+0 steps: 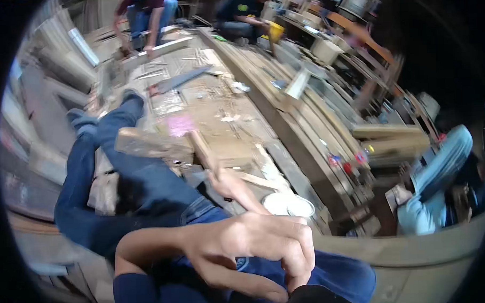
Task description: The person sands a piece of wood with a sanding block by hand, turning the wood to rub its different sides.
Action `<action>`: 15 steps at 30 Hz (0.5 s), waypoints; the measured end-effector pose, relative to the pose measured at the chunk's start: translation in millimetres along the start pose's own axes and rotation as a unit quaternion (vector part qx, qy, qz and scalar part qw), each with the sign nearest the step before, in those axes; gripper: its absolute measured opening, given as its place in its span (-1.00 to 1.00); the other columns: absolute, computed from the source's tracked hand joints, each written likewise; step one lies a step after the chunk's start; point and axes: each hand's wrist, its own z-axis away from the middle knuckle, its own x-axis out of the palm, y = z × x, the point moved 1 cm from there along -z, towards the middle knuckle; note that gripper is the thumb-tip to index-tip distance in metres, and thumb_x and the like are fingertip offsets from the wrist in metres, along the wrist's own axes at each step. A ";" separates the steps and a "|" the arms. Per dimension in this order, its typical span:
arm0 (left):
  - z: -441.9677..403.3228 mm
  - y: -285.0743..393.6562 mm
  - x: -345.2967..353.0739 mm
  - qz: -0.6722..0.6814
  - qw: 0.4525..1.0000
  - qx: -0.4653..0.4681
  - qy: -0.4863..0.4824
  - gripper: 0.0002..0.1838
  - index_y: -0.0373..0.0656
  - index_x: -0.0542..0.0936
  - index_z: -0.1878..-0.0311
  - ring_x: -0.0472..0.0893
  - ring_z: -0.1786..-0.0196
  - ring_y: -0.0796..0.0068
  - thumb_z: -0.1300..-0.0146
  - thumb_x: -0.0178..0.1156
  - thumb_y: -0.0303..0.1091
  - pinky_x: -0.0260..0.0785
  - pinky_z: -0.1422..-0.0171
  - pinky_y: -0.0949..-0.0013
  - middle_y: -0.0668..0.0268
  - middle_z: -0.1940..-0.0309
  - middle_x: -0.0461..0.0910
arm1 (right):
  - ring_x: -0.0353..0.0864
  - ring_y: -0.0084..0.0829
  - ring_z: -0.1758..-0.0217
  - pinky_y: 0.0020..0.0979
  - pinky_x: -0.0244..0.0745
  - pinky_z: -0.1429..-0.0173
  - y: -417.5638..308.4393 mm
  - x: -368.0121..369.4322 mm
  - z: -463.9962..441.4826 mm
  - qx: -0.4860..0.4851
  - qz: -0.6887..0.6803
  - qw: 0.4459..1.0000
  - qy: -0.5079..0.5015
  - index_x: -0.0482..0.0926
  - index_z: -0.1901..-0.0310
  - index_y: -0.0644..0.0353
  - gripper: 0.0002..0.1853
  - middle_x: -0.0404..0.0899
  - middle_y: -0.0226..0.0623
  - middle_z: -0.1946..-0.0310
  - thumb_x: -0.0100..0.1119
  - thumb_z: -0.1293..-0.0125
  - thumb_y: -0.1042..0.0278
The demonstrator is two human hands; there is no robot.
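Note:
Close to the camera, my left hand (251,242) reaches across my body with its fingers curled and closed. Its fingertips meet by a dark edge (317,298) at the bottom, and what they grip there is hidden. Farther forward, my right hand (226,183) is wrapped around a narrow wooden handle-like piece (200,147), blurred by motion. A thick wooden block (151,143) lies across by my leg, its right end beside that piece. Whether the two are joined I cannot tell. Just beyond is a pink patch (181,125) on the wooden work surface (209,107).
A handsaw (181,80) lies on the surface among shavings and scraps. Long boards (283,107) run along the right. A white round object (290,204) is near my right forearm. Two people work at the far end; another person (436,193) sits at the right.

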 end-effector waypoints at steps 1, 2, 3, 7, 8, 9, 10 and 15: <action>9.3 7.1 -5.0 -0.028 0.999 -0.007 0.032 -0.76 -0.37 0.68 0.17 0.56 0.20 0.24 -0.36 0.32 -0.31 0.38 0.12 0.24 0.15 0.21 0.61 | 0.62 0.38 0.02 0.17 0.49 -0.14 -1.8 3.2 -1.9 -0.006 -0.004 1.000 -0.013 0.26 -0.19 0.60 -0.37 0.58 0.54 0.22 -0.12 -0.53 0.00; 20.2 14.3 -11.3 -0.054 0.997 -0.014 0.058 -0.73 -0.37 0.67 0.17 0.55 0.20 0.25 -0.36 0.32 -0.28 0.37 0.12 0.25 0.16 0.22 0.59 | 0.61 0.39 0.02 0.17 0.48 -0.15 -12.9 -0.9 1.7 -0.005 -0.012 1.000 -0.009 0.28 -0.18 0.60 -0.37 0.57 0.55 0.22 -0.12 -0.53 -0.01; 31.6 18.9 -18.3 -0.071 0.994 -0.019 0.081 -0.70 -0.36 0.66 0.17 0.55 0.21 0.25 -0.36 0.33 -0.24 0.37 0.12 0.26 0.17 0.23 0.58 | 0.60 0.39 0.01 0.16 0.48 -0.16 -18.4 -6.7 9.4 0.006 -0.019 1.000 -0.003 0.30 -0.16 0.61 -0.37 0.57 0.55 0.22 -0.11 -0.53 -0.01; 94.9 53.6 -60.7 -0.250 0.929 -0.031 0.271 -0.61 -0.35 0.60 0.11 0.50 0.13 0.40 -0.34 0.28 -0.11 0.30 0.00 0.37 0.19 0.19 0.54 | 0.59 0.43 0.03 0.16 0.47 -0.17 -9.6 -2.1 4.1 -0.018 -0.009 1.000 0.018 0.33 -0.09 0.63 -0.38 0.56 0.58 0.22 -0.10 -0.53 -0.01; 110.7 66.6 -73.0 -0.335 0.895 -0.062 0.287 -0.59 -0.36 0.60 0.11 0.47 0.14 0.44 -0.35 0.26 -0.10 0.27 0.01 0.40 0.19 0.19 0.52 | 0.59 0.43 0.02 0.16 0.46 -0.17 -17.2 -8.1 10.7 -0.019 -0.004 1.000 0.023 0.33 -0.08 0.64 -0.37 0.55 0.60 0.21 -0.11 -0.53 -0.01; 120.2 79.2 -82.8 -0.423 0.849 -0.090 0.304 -0.57 -0.37 0.59 0.11 0.44 0.16 0.48 -0.35 0.23 -0.08 0.24 0.01 0.44 0.19 0.19 0.51 | 0.60 0.41 0.06 0.16 0.46 -0.13 -15.4 -6.1 11.6 -0.029 -0.003 0.999 0.045 0.37 -0.06 0.59 -0.34 0.58 0.52 0.22 -0.14 -0.54 -0.10; 120.8 90.6 -86.7 -0.461 0.814 -0.120 0.333 -0.63 -0.39 0.58 0.12 0.44 0.13 0.47 -0.34 0.20 -0.17 0.25 -0.01 0.43 0.20 0.19 0.50 | 0.62 0.38 0.05 0.14 0.46 -0.14 -9.9 -0.6 6.5 -0.016 0.020 0.999 0.029 0.42 -0.03 0.60 -0.33 0.58 0.52 0.24 -0.12 -0.53 -0.11; 131.5 114.0 -107.4 -0.704 0.584 -0.194 0.353 -0.77 -0.26 0.62 0.08 0.51 0.26 0.49 -0.28 0.29 -0.33 0.38 0.08 0.39 0.30 0.28 0.58 | 0.61 0.44 0.09 0.20 0.50 -0.08 7.0 13.5 -6.4 -0.031 0.018 0.998 0.050 0.36 -0.01 0.55 -0.42 0.58 0.54 0.29 -0.02 -0.49 -0.02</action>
